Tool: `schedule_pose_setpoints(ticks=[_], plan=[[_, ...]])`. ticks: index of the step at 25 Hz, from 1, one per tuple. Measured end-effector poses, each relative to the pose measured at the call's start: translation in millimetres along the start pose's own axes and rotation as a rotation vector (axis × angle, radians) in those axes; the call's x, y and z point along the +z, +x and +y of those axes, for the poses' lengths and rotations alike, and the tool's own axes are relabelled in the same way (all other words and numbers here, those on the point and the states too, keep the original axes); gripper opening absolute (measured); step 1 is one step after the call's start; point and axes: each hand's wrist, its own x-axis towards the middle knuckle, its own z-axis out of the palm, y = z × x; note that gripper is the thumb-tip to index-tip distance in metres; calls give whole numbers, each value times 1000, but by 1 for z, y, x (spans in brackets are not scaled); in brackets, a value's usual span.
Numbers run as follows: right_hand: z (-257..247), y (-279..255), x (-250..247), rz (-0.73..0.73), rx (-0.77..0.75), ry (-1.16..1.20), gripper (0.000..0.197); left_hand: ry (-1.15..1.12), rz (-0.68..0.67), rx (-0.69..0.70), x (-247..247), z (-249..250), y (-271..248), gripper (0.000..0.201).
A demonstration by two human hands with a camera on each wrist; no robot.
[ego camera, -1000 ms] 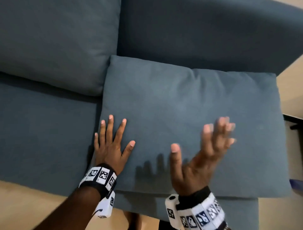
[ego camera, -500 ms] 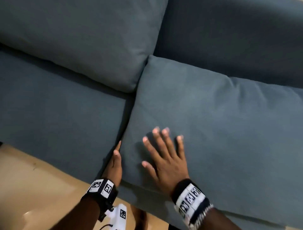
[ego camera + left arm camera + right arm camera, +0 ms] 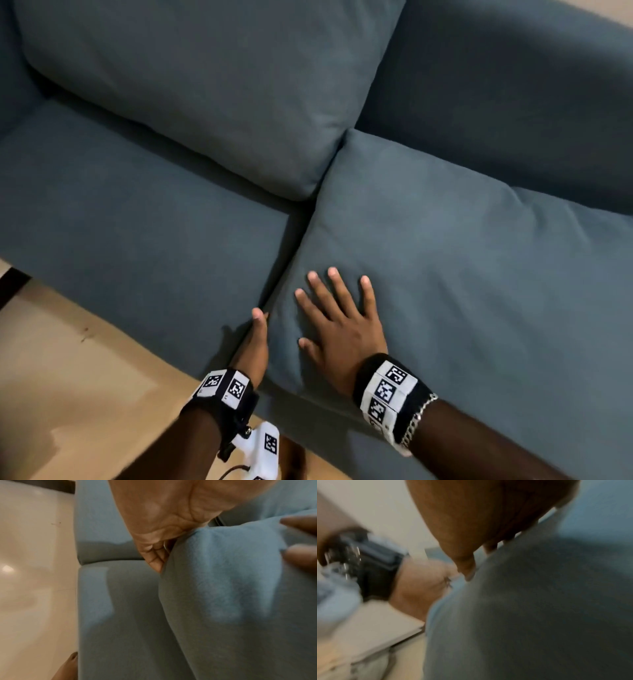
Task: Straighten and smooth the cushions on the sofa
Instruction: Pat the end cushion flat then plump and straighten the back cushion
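A loose blue-grey cushion lies flat on the right half of the sofa. My right hand rests flat on its near left corner, fingers spread and straight. My left hand stands edge-on against the cushion's left side, its fingers slipped into the gap beside the seat and mostly hidden. In the left wrist view the left hand presses the cushion from the side, and right fingertips dent its top. The right wrist view is blurred: the right hand lies over the cushion.
A second cushion leans against the backrest at upper left, its corner meeting the flat cushion. The left seat is bare fabric. Pale floor runs along the sofa's front edge, with a dark object at the far left.
My right hand came down from mid-air onto the cushion's near left corner. My left hand slid off the cushion's top to its left side. The view swung left.
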Motion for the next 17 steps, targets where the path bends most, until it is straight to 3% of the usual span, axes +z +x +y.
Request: schedule_pose_setpoints(ticks=[2,4,5,6,7,8,9,10,11,12,14,15,16,17], plan=[[-3,18,-53,296,7,221,73,156,47,81,-3,-2,-4,85],[19,32,-108,609,162,483,74,252,75,77,0,-7,-3,63],[36,38,-112,678,232,529,75,276,95,63,3,-5,-5,55],[55,46,-105,578,258,451,76,311,116,59,5,-6,-2,51],[65,52,-91,302,214,254,78,332,139,59,7,-5,-1,50],[71,50,-70,-64,164,88,84,347,153,83,12,-9,1,52],[73,55,-51,-311,102,5,88,363,155,101,9,-6,2,61],[79,60,-49,-388,72,17,88,379,148,136,12,-2,2,74],[84,68,-64,-286,85,79,85,401,135,183,14,7,5,84],[85,82,-92,-96,69,170,82,405,139,226,18,16,6,86],[89,99,-139,445,157,392,77,453,122,332,28,34,5,78],[100,106,-142,576,230,442,77,484,106,395,37,45,3,78],[111,112,-131,522,228,413,78,521,97,453,43,53,2,81],[114,115,-109,280,192,289,83,543,91,505,47,64,2,84]])
